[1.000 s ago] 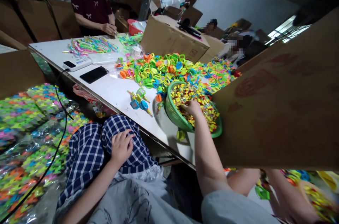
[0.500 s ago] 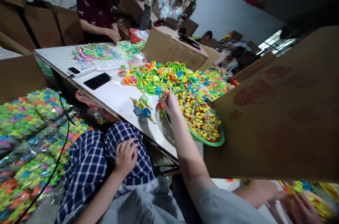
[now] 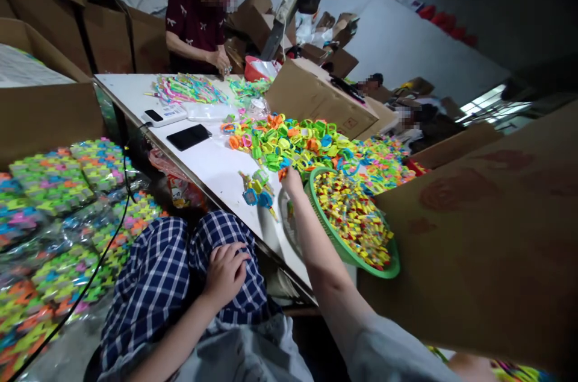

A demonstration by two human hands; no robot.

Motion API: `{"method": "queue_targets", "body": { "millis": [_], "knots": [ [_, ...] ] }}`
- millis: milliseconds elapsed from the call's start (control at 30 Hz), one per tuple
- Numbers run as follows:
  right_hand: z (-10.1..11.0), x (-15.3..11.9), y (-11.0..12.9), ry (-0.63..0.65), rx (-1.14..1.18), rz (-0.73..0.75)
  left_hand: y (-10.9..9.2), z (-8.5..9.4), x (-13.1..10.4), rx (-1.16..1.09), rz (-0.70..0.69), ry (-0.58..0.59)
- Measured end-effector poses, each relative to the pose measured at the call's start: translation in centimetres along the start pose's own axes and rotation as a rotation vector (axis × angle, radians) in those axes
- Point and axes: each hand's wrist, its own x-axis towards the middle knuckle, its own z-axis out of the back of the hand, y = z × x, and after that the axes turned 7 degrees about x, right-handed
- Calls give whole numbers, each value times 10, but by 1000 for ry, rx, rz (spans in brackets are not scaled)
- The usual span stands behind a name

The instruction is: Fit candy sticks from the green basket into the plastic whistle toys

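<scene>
Head cam only: R hand is out over the table, fingers bunched at an orange pc by the near side of the big watch heap; can't tell if it's actually pinched or just touched, too small to see. L hand is chilling on a plaid knee, fingers loosely apart, nothing in it afaict. Green basket sits toward the near edge, right of that arm and beside the big carton, loaded w/ yellow/red wrapped pcs. Progress-wise IMO it's early: a small cluster of watches w/ sticks lies apart, closer to the near edge, prob the done bit. Lots left I'd guess, bc the heap's huge and the basket's p full. Phone lies along the near edge, further left. Coworker is at the far edge, hands together, stringy pcs in front.
</scene>
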Motion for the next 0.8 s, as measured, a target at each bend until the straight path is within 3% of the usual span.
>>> {"method": "queue_targets", "body": {
  "millis": [100,167,233,367,467,600,700,800],
  "knots": [
    [-3,-38,16,104,164,155,-8,16,15,-371,200,-74],
    [-8,-80,30,238,357,373,-14,31,28,-639,352,-135],
    [-11,-123,45,366,478,543,-20,46,39,-843,411,-140],
    [-6,-173,60,534,592,661,-33,62,44,-978,613,-172],
    [7,-177,53,516,616,637,-46,67,40,-1040,728,-263],
    [26,-178,39,509,682,516,-65,75,41,-1225,795,-243],
    [30,-189,34,591,915,365,-76,80,45,-1264,825,-244],
    [23,-200,30,587,1211,190,-82,81,45,-1231,772,-239]
  ]
}}
